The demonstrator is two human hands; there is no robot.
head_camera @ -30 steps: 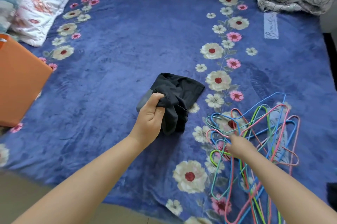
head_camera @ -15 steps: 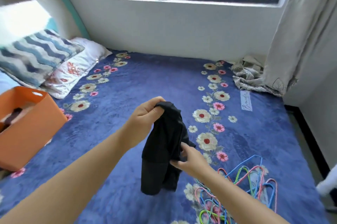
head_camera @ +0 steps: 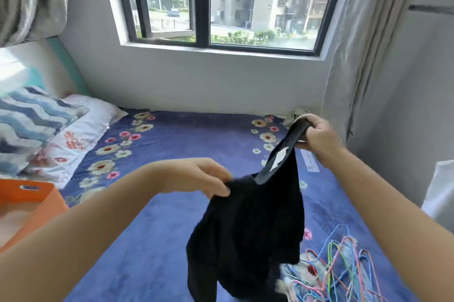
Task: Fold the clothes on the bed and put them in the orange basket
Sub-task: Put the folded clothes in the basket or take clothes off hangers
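Note:
A black garment (head_camera: 248, 233) hangs in the air above the blue flowered bed (head_camera: 177, 203). My left hand (head_camera: 204, 178) pinches its upper left edge. My right hand (head_camera: 317, 137) grips the band at its top, stretched up and to the right, where a white label shows. The garment's lower part dangles loosely over the bed. The orange basket (head_camera: 32, 206) stands at the left edge of the bed, only partly in view, with something pale inside.
A pile of coloured wire hangers (head_camera: 344, 267) lies on the bed at the lower right. Pillows (head_camera: 49, 129) are stacked at the left by the headboard. A window and grey curtains (head_camera: 368, 56) are behind the bed. Something white (head_camera: 439, 191) shows at the right edge.
The garment was lifted off the bed by my left hand; my right hand left the hangers, took hold of it, then pulled its band up and to the right. The view tilted upward.

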